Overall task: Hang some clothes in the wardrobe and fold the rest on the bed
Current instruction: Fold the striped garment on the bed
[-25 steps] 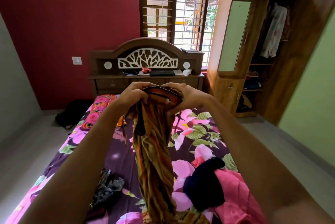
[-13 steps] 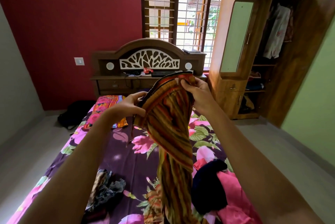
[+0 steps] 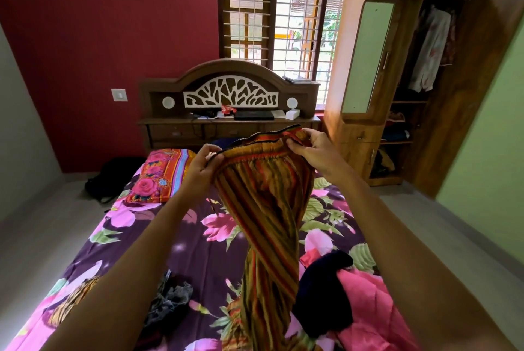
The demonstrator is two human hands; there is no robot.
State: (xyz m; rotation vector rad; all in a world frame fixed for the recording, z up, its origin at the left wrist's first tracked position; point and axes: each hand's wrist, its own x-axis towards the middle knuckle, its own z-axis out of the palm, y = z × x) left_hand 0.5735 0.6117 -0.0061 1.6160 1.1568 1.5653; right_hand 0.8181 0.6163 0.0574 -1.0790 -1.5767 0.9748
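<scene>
The left hand (image 3: 202, 169) and right hand (image 3: 314, 149) pinched the two ends of a striped garment's (image 3: 266, 208) waistband, the cloth hanging twisted over the floral bed (image 3: 198, 237), a navy cloth (image 3: 323, 288) and pink cloth (image 3: 365, 302) lying to its right, the wardrobe (image 3: 442, 112) open beyond.

Both arms stretch forward, left hand (image 3: 202, 166) and right hand (image 3: 312, 149) apart, each pinching the striped garment (image 3: 266, 200).
</scene>
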